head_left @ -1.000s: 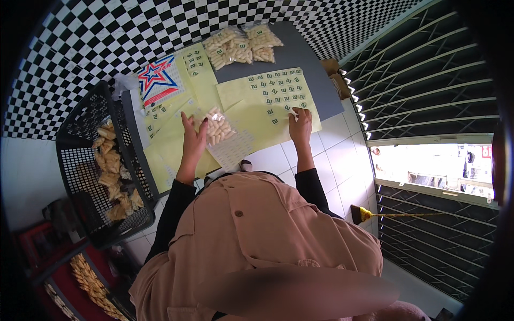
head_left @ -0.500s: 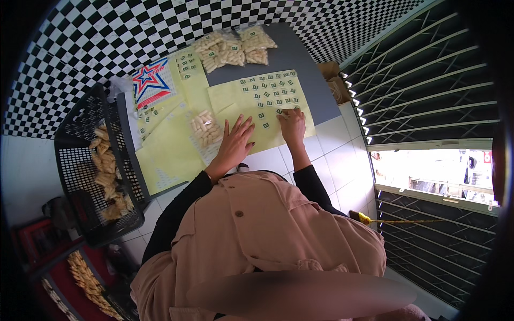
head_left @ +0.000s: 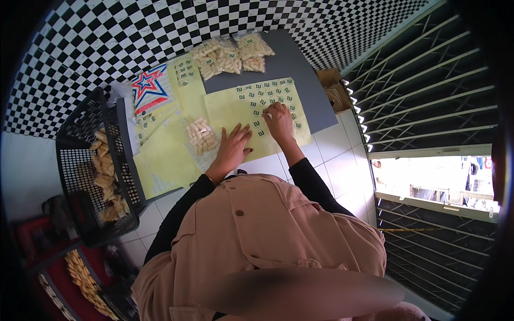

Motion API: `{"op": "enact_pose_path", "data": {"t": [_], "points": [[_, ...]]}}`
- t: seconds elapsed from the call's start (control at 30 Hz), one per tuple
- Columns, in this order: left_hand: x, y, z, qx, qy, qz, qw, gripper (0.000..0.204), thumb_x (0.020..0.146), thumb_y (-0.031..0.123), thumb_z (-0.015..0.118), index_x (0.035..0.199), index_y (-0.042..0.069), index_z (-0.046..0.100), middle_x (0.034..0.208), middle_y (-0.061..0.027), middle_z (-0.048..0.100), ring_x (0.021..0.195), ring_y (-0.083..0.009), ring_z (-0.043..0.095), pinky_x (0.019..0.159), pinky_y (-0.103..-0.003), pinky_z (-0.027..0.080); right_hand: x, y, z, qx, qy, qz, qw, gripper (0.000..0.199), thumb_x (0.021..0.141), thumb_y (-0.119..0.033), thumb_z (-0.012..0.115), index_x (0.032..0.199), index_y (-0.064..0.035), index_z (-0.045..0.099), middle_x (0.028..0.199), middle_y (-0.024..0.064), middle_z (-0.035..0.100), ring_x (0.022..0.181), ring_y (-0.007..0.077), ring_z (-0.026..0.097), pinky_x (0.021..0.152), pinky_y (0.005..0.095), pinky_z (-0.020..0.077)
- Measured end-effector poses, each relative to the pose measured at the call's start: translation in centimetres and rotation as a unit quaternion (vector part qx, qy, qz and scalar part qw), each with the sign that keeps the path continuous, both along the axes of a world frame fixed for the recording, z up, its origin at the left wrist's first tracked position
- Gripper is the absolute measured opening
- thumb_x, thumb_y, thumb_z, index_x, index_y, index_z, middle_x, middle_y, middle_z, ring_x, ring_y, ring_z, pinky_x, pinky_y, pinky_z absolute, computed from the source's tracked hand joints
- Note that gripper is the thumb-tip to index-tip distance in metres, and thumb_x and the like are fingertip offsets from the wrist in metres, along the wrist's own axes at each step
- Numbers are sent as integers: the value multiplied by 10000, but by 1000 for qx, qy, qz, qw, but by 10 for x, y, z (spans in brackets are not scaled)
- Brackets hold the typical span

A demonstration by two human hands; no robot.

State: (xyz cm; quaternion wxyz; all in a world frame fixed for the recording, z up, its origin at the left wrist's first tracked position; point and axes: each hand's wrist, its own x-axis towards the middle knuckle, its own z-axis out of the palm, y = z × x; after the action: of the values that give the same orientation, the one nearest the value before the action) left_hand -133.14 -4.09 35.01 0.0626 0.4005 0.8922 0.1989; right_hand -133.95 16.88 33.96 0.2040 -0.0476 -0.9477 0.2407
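My left hand [head_left: 233, 147] lies flat with fingers spread on the lower part of a yellow sheet [head_left: 227, 109], which carries rows of small round clear stickers [head_left: 262, 93] with green marks. Over that sheet, my right hand [head_left: 279, 122] is closed, thumb and fingertips pinched on what looks like one small sticker, largely hidden by the fingers. Left of my left hand rests a clear bag of short pale sticks [head_left: 202, 138], apart from the hand.
Several filled, stickered bags [head_left: 233, 56] sit at the grey table's [head_left: 316, 101] far edge. More yellow sheets [head_left: 166, 155] and a star-printed packet [head_left: 151, 88] lie on the left. A black basket [head_left: 91, 171] with tan pieces stands beside the table; a cardboard box [head_left: 333, 88] is at right.
My right hand has shifted left across the sheet, its fingertips still pinched. My left hand stays flat on the sheet. The whole view has tilted slightly.
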Motion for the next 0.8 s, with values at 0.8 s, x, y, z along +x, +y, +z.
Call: {"op": "enact_pose_path", "data": {"t": [0.8], "points": [[3,-1,-3,-3,9,6,1000,553,798,239,706,1297,71,537,1464,-49,400,1382,-287,321,1056,-663,253,-20,13,-4,6,-87,-40,995,109,906,-119,517,895,-14,545,883,199,641,857,373,628,760,467,493]]}}
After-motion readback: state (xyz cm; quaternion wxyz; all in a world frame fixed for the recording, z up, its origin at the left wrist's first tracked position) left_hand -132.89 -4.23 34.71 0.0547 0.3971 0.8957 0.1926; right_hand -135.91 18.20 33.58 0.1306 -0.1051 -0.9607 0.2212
